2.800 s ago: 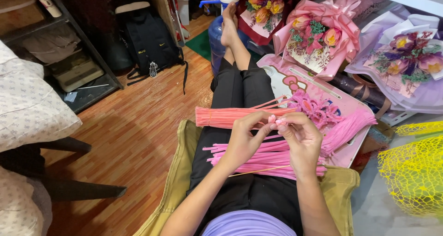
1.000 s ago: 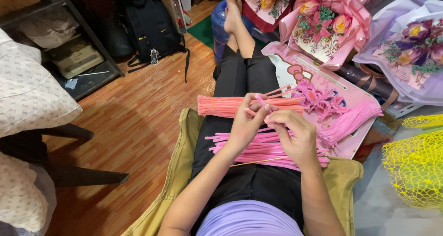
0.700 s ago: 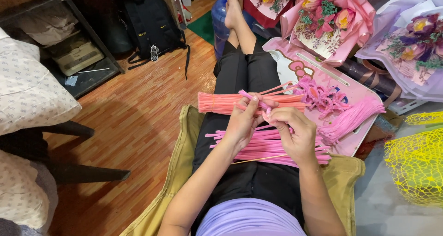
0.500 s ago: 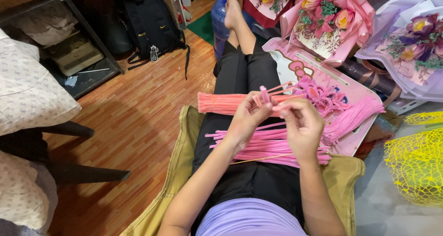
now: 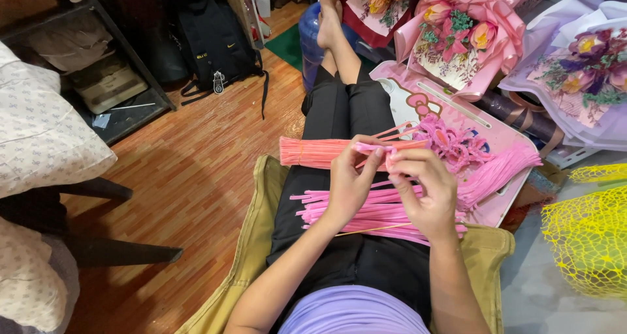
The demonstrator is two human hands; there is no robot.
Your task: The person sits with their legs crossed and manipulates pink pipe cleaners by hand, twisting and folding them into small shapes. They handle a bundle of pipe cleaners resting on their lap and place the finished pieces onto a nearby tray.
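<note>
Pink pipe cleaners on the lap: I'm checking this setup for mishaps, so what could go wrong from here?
The loose pink pipe cleaners lie unsecured across the legs; a shift could probably slide them onto the wooden floor. Both hands, left hand and right hand, pinch one pink stem together, so neither could catch them. The coral bundle could roll off too.

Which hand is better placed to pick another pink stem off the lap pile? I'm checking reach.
Probably the right hand: it sits directly over the pile of pink stems. The left hand pinches the stem being bent and lies nearer the salmon bundle.
</note>
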